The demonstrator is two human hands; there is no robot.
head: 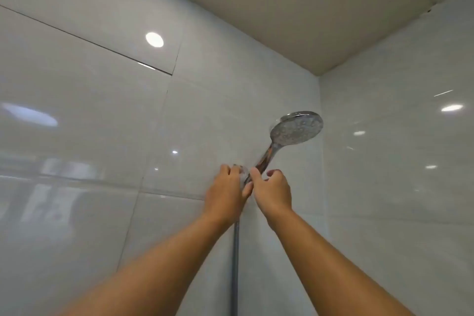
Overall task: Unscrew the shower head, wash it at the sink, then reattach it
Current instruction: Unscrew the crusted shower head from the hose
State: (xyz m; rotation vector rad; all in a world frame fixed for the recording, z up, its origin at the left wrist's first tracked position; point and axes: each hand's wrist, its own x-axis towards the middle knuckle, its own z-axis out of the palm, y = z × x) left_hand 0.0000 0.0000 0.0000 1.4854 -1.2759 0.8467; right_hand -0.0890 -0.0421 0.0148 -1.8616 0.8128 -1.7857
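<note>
A chrome shower head (296,128) with a round spray face sits high on the wall, its handle (266,158) slanting down into a wall holder (243,174). My left hand (227,194) wraps around the holder from the left. My right hand (273,192) grips the lower end of the handle, thumb and fingers closed on it. Below both hands a metal hose (235,264) hangs straight down. The joint between handle and hose is hidden behind my hands.
Glossy pale wall tiles (102,136) fill the left and back. A second tiled wall (397,161) meets them in a corner just right of the shower head. The ceiling (282,7) is close above.
</note>
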